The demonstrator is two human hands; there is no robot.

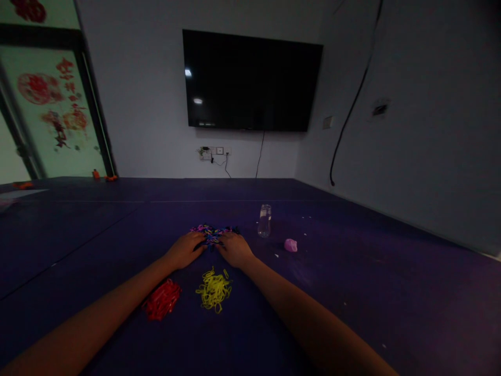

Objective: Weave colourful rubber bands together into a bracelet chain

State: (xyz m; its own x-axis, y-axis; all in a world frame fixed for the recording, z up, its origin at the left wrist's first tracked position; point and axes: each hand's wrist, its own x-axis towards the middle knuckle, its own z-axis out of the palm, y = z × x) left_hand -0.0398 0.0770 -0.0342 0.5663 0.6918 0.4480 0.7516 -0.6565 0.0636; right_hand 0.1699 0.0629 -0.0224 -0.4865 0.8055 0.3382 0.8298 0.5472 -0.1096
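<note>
Both my hands reach forward to a pile of mixed small rubber bands, mostly blue with pink and a few yellow ones. My left hand touches the near left side of the pile, its fingers stretched over the edge. From the right, my right hand lies against the pile with its fingers extended too. The fingertips partly hide the bands, but neither hand visibly grips any. Closer to me, between my forearms, are a heap of yellow rubber bands and a heap of red rubber bands, the red one beside my left forearm.
A clear bottle stands upright without a lid beyond my right hand. Right of it lies a small pink object, perhaps a cap. White scraps dot the purple surface. A wall-mounted television hangs at the back.
</note>
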